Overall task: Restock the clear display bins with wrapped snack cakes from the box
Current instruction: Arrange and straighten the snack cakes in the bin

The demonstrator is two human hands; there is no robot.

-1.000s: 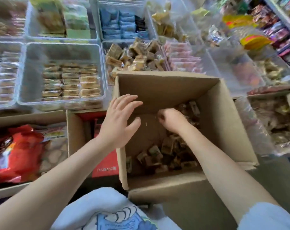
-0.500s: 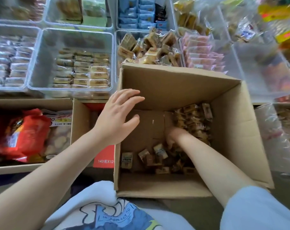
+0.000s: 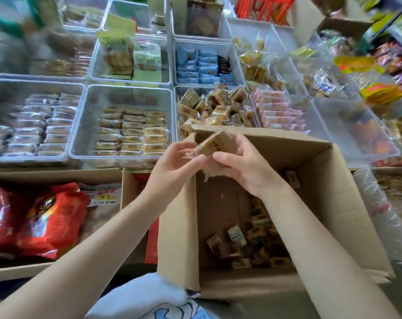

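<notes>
No legible text (wrapper [image 3: 215,143] print too blurred)

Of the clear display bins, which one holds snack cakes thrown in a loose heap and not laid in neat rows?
The bin directly behind the cardboard box: the heaped bin. Its brown wrapped cakes lie tilted at all angles, while the neighbouring bins hold flat, ordered rows.
</notes>
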